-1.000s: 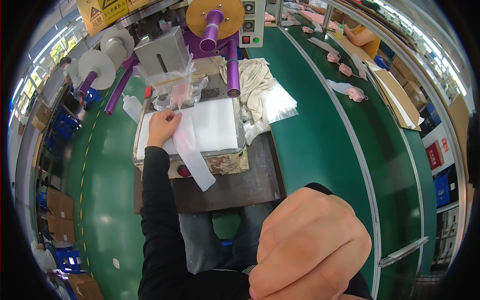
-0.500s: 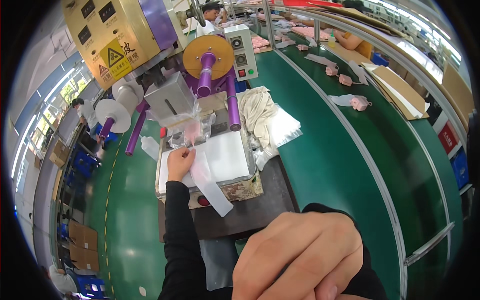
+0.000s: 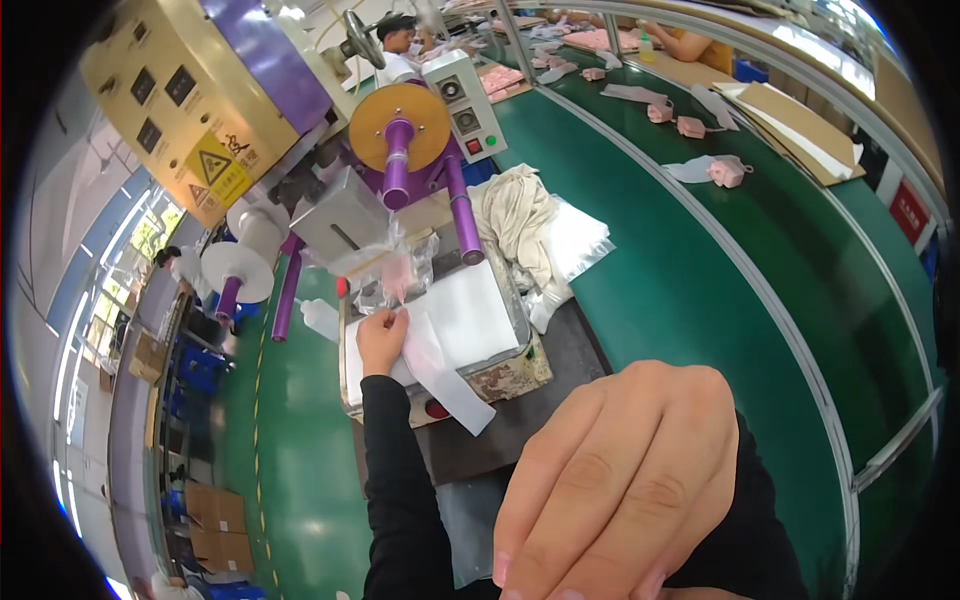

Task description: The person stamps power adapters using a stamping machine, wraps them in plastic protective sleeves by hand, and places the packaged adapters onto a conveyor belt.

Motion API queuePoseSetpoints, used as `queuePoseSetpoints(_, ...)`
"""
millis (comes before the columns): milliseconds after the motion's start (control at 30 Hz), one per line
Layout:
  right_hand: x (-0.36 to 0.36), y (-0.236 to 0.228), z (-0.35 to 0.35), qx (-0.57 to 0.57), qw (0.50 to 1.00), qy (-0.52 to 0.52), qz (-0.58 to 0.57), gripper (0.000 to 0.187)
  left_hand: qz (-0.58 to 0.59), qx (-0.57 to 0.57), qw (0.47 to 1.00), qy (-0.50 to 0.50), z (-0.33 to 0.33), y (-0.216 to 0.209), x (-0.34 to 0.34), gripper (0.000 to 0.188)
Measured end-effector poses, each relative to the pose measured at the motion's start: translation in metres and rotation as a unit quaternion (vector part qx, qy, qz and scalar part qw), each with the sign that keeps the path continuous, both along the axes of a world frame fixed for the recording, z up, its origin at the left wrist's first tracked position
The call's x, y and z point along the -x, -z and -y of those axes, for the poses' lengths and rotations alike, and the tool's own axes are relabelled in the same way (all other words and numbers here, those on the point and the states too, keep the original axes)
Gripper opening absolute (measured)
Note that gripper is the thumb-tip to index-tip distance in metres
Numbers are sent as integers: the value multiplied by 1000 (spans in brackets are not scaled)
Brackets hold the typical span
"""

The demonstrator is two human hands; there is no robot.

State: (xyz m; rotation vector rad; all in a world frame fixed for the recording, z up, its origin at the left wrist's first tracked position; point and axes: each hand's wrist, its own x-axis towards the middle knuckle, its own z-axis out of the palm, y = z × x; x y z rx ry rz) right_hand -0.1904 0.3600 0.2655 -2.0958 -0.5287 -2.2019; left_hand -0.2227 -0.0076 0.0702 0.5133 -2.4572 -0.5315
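Note:
My left hand (image 3: 382,342) is closed in a pinch over the white plate (image 3: 468,310) of a press machine. Its fingertips meet the narrow end of a pink piece (image 3: 397,276), which lies in crumpled clear film under the grey metal press head (image 3: 340,222). Beside that hand, a translucent whitish strip (image 3: 445,375) runs across the plate and hangs over its front edge. Large and close, my right hand (image 3: 625,475) is raised at the lower right, fingers bent and together. Whatever its fingertips may hold is hidden.
Purple rollers (image 3: 465,215) jut from the machine, below a control box (image 3: 465,105) with buttons. A beige cloth (image 3: 515,215) and clear bags (image 3: 575,240) lie right of the plate. Pink pieces with strips (image 3: 728,172) sit on the green conveyor (image 3: 800,260). A co-worker (image 3: 397,45) is behind.
The whole view has shifted and tilted, so the machine appears farther left at its top. My right hand has turned and risen slightly. My left hand stays at the pink piece's end.

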Motion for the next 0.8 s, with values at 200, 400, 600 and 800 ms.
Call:
queuePoseSetpoints(200, -22, 0, -21, -71, 979, 42, 186, 11, 6, -21, 1000, -8, 3, -7, 6, 34)
queuePoseSetpoints(400, -25, -3, -17, -38, 950, 124, 283, 15, 0, -36, 999, -3, 9, -5, 2, 34)
queuePoseSetpoints(600, -10, -6, -36, -127, 968, 98, 191, 16, -13, -20, 1000, 6, 6, -4, 4, 33)
queuePoseSetpoints(800, 3, -7, -43, -203, 972, 45, 107, 15, -24, -32, 999, 3, 4, -8, -1, 34)
